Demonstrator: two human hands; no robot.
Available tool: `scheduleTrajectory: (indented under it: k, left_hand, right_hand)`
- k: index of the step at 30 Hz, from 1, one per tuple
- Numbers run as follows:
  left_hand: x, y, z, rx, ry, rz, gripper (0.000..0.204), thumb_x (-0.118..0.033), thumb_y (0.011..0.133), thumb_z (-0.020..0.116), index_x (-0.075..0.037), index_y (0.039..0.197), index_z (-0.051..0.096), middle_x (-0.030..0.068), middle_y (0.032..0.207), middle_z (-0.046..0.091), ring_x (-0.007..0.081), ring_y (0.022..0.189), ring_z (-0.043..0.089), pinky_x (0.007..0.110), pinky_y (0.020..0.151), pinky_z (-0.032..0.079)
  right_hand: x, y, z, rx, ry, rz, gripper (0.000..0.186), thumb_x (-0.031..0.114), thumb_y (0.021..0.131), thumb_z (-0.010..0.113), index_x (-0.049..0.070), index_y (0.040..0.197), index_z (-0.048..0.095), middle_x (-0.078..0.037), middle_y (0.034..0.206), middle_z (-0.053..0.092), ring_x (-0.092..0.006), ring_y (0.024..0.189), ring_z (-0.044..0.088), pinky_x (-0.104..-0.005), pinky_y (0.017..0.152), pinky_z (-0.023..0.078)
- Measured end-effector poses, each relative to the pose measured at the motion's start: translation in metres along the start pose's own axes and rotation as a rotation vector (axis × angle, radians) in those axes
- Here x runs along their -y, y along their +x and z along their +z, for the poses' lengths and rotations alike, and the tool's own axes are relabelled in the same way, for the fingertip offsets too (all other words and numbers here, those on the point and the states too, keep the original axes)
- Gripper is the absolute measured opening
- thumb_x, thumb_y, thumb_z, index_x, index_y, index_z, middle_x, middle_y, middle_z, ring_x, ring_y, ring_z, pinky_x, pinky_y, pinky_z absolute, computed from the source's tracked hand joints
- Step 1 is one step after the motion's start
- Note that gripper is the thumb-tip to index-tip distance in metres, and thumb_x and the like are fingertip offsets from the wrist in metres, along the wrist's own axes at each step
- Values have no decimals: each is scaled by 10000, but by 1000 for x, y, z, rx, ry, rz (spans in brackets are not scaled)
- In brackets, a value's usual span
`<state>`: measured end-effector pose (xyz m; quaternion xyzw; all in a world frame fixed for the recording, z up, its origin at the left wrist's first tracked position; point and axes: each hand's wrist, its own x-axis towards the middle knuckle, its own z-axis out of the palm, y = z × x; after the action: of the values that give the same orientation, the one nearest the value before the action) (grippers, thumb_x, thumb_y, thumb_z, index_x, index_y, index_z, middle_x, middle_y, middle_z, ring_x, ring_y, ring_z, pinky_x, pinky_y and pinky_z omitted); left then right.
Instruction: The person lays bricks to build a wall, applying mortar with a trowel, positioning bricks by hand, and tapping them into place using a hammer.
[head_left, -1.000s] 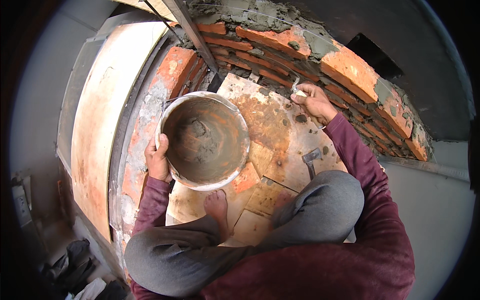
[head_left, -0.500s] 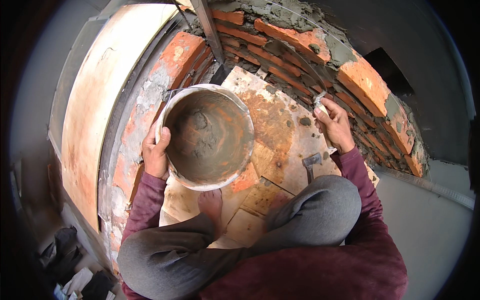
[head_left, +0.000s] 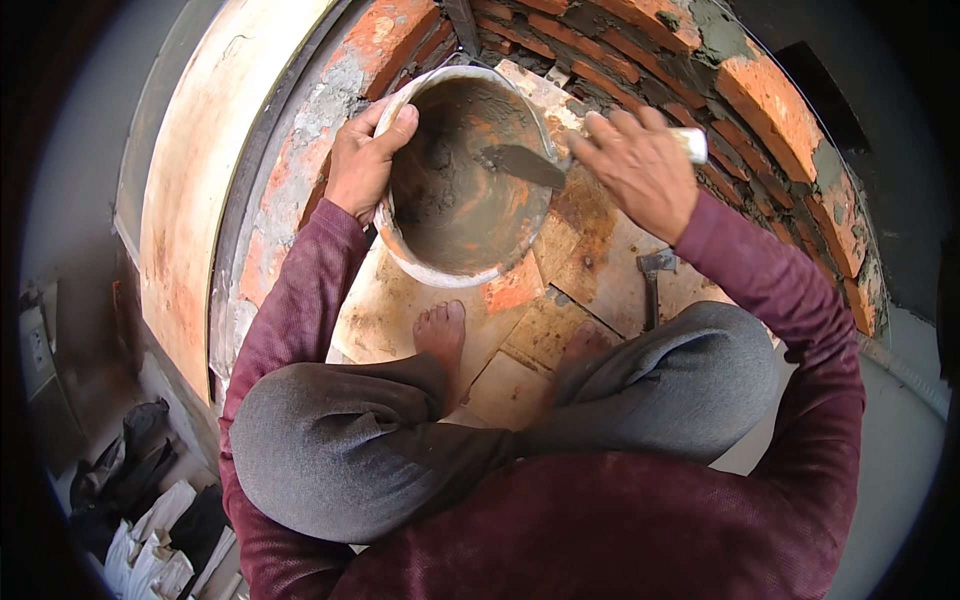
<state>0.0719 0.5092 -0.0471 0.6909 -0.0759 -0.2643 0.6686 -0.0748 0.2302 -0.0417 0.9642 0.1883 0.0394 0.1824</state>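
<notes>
My left hand (head_left: 365, 160) is closed on the rim of a round, pale bucket (head_left: 420, 250), thumb over the edge. Grey wet mortar (head_left: 450, 220) coats the bucket's bottom and sides. My right hand (head_left: 635, 165) grips a trowel with a white handle (head_left: 690, 145), slightly blurred; the steel blade (head_left: 525, 165) reaches into the bucket over the mortar. A hammer-like tool (head_left: 655, 280) lies beside my right knee. My bare feet rest on stained boards (head_left: 500, 380) below the bucket.
A brick wall with mortar (head_left: 760, 110) curves round the back and right. A low mortar-smeared brick ledge (head_left: 275, 245) runs at left beside a leaning plywood sheet (head_left: 200, 170). A dark panel (head_left: 820, 90) stands beyond the wall. Dark and white bags (head_left: 150, 540) lie at lower left.
My left hand and the bucket have moved up and farther from my body. My right hand has swung the trowel from beside the brick wall leftward, its blade now inside the bucket.
</notes>
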Motion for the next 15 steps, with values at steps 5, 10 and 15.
scheduleTrajectory:
  k: [5, 10, 15]
  left_hand:
    - [6, 2, 13, 48, 237, 157, 329, -181, 923, 700, 7, 1191, 679, 36, 1164, 641, 129, 1075, 569, 265, 979, 409]
    - [13, -9, 9, -83, 175, 171, 317, -165, 917, 699, 11, 1180, 686, 53, 1206, 630, 145, 1088, 577, 286, 984, 417]
    - [12, -10, 15, -177, 159, 192, 317, -155, 916, 698, 9, 1187, 684, 62, 1216, 626, 152, 1094, 583, 294, 989, 421]
  right_hand:
    - [31, 55, 12, 158, -168, -139, 214, 207, 865, 583, 71, 1023, 629, -36, 809, 478, -157, 748, 494, -327, 660, 355]
    - [49, 38, 27, -36, 47, -178, 228, 225, 859, 554, 46, 986, 614, -65, 839, 525, -202, 780, 539, -352, 652, 371]
    - [56, 22, 29, 42, 146, -144, 280, 217, 870, 545, 53, 1088, 611, -79, 895, 550, -215, 840, 556, -358, 665, 393]
